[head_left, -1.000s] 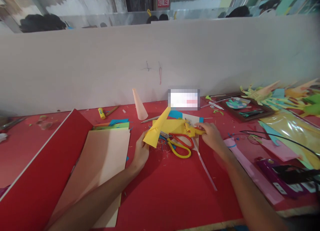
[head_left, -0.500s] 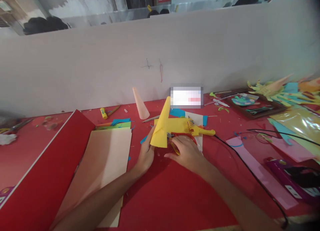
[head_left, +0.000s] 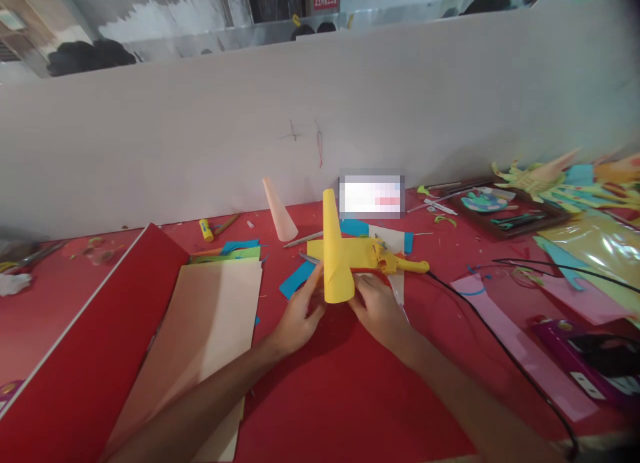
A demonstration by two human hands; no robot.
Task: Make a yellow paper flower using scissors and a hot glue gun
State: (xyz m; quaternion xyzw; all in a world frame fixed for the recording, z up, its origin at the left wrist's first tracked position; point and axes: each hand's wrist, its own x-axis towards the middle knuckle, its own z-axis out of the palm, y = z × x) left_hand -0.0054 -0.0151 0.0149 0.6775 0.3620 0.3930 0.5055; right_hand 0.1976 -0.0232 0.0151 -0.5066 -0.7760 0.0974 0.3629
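Observation:
A yellow paper cone stands nearly upright between my hands, narrow end up and wide base toward me. My left hand closes on its lower left side, with some fingers hidden behind the paper. On the lower right edge, my right hand has its fingers closed against the base. Scissors lie behind the cone; a red handle edge shows by my right hand, while the cone covers most of the rest. A yellow hot glue gun rests on a yellow paper strip just beyond.
A pale peach cone stands near the white partition. Peach paper sheets and a red board are at left. Blue scraps lie close by. At right are a dark tray, a pink strip and a black cable.
The cone has turned from a rightward lean to nearly upright, its base shifting right. My right hand has let go of the scissors and now grips the cone's base.

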